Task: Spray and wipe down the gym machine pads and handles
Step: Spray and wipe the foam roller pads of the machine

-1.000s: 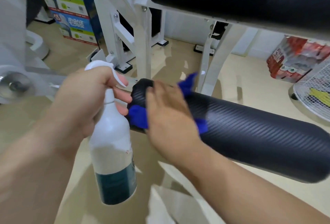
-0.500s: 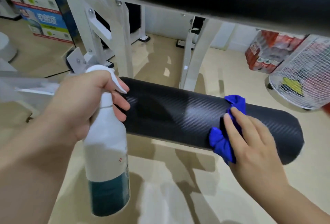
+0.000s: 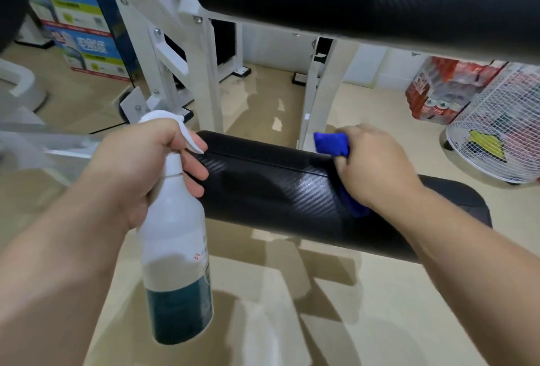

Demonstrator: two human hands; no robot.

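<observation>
My left hand (image 3: 140, 167) grips the neck of the white plastic spray bottle (image 3: 178, 248), dark teal liquid low in it, its nozzle just beside the left end of the black cylindrical roller pad (image 3: 277, 190). My right hand (image 3: 377, 170) clutches the bunched blue cloth (image 3: 331, 143) against the top of that pad, about midway along. The pad lies across me, left to right and dipping slightly rightward, so I judge any stroke must follow that axis, with the right hand nearer the far end. The pad's underside and back are hidden, my forearm crosses its right part, and most of the cloth sits under my palm.
</observation>
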